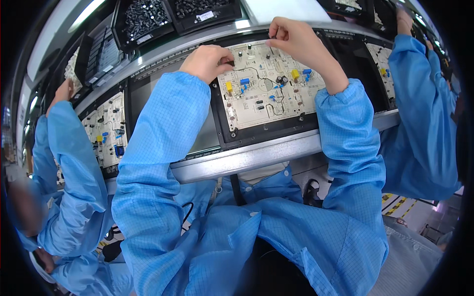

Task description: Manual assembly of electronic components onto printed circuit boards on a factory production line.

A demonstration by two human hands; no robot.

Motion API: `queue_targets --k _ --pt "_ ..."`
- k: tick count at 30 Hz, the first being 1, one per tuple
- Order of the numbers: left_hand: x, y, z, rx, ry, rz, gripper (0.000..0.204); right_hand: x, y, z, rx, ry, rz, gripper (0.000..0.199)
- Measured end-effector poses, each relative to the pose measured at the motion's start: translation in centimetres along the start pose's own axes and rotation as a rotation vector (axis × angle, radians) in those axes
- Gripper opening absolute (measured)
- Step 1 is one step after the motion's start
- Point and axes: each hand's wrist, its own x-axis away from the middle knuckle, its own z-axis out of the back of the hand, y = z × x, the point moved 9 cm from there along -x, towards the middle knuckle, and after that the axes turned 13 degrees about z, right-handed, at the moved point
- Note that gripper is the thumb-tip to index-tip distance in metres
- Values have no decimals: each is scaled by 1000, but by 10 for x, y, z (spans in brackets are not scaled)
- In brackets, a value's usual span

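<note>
Head camera view, looking down past our blue sleeves (160, 121), which reach up and inward from the lower edge. Nearest, in front of our body, a silver metal rail (256, 155) crosses from left to right. Just beyond it is a black frame (261, 131), screwed at its near corners, holding a cream circuit board (247, 118) flat; we judge that the frame is there so the board cannot slide while both hands work above it. The board lies between our forearms, within easy reach of both hands.

Standing up from the board are a yellow block (228, 87) near its left edge, a blue block (244, 82) beside that, and a cluster of black cylinders (281, 80) right of the middle.

Our left hand (207, 61) is at the board's far left corner, fingers curled inward; we cannot tell whether they hold anything. Farther off, our right hand (296, 42) arches over the far edge, thumb and forefinger together, seemingly clamped on a small dark part (273, 37). A tip pinch like this probably suits so small a piece and leaves the board in sight.

To left and right, more boards lie in line, with co-workers' blue-sleeved arms beside them. Past the far rail (158, 54), black bins (222, 18) hold loose dark parts, likely set there for reaching over the board.
</note>
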Motion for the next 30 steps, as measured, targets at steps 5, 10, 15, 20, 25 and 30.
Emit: queue_targets --k 5,10,15,20,25,30 --pt "-5 -14 33 180 174 -29 26 11 11 -13 -47 -12 17 10" --pt "-24 -135 125 232 773 273 22 7 4 -13 -4 -32 46 10" --pt "-95 -208 97 -266 307 459 27 10 5 -16 -44 -27 38 12" --pt "-118 -202 88 -386 201 479 23 10 13 -33 -31 -123 26 13" --pt "-120 -201 90 -454 218 482 22 8 9 -44 -56 -179 41 14" --pt "-89 -177 138 500 790 147 33 5 -4 -51 62 -187 118 12"
